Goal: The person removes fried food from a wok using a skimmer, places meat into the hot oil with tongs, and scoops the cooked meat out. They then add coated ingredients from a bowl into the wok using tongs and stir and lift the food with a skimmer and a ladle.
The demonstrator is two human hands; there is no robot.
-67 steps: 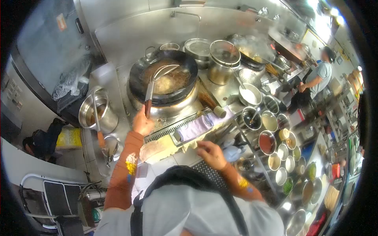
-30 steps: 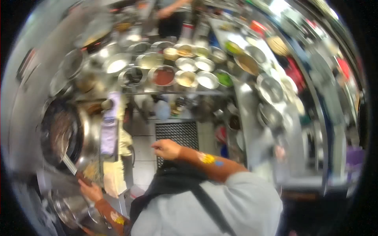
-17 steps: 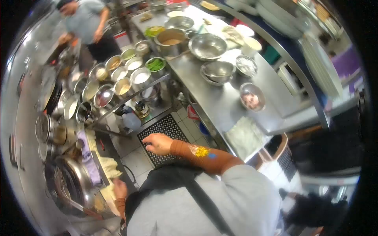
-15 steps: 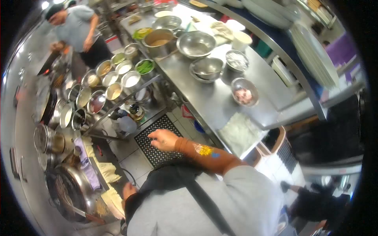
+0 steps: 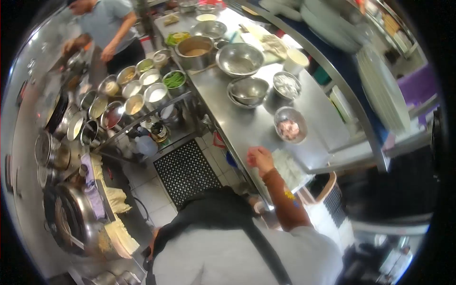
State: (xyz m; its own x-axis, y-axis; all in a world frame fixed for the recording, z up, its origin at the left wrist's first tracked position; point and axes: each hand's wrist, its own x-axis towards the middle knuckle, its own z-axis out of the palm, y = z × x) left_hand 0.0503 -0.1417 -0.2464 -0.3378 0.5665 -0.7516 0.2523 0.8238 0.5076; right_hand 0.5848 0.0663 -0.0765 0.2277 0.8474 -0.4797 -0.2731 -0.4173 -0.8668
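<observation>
Through the head camera I see the right hand [image 5: 259,157] at the counter [image 5: 216,102], near the metal bowl of pink meat [image 5: 290,125] and on its near side, its fingers loosely bent and parted. The white cloth [image 5: 287,172] lies nearer me than that bowl; the bowl of white pieces [image 5: 287,85] stands just beyond it. My left hand [image 5: 154,234] is mostly hidden, so I can't tell its fingers' state.

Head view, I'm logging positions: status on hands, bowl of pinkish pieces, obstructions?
Right hand at counter edge, nothing visible in it; left hand mostly hidden. Bowl of pinkish pieces untouched. Pale sheet near right hand.
</observation>
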